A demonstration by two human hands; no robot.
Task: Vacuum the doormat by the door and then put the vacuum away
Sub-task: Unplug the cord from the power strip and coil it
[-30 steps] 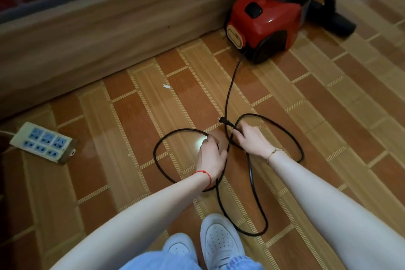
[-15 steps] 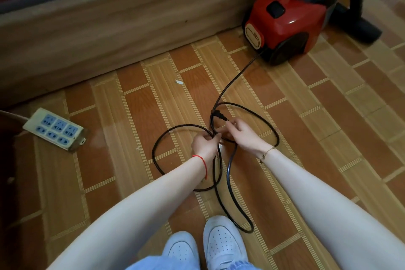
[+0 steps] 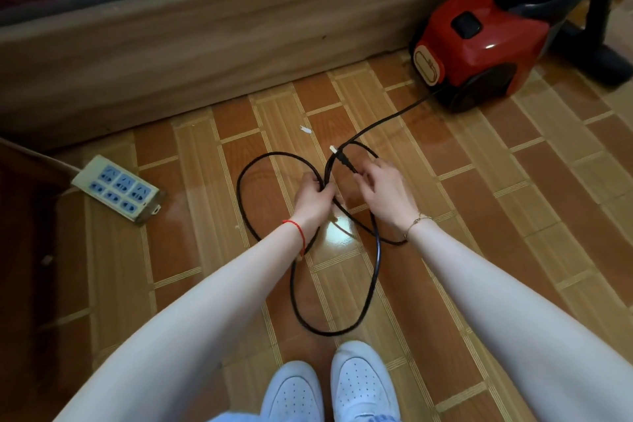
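Observation:
A red canister vacuum (image 3: 479,41) stands on the tiled floor at the upper right, against a wooden bed base. Its black power cord (image 3: 376,267) runs from the vacuum's rear and lies in several loops on the floor in front of me. My left hand (image 3: 313,197) is closed around the gathered loops where they cross. My right hand (image 3: 382,188) pinches the cord just behind the plug (image 3: 337,151), which points up and away. No doormat is in view.
A white power strip (image 3: 116,187) with blue sockets lies at the left beside dark furniture (image 3: 20,216). The vacuum's black hose and floor head (image 3: 606,62) rest at the far right. My white shoes (image 3: 329,387) are at the bottom.
The loops have been drawn closer together. My right hand has shifted along the cord toward the plug end. The view has turned left, so the vacuum sits farther right.

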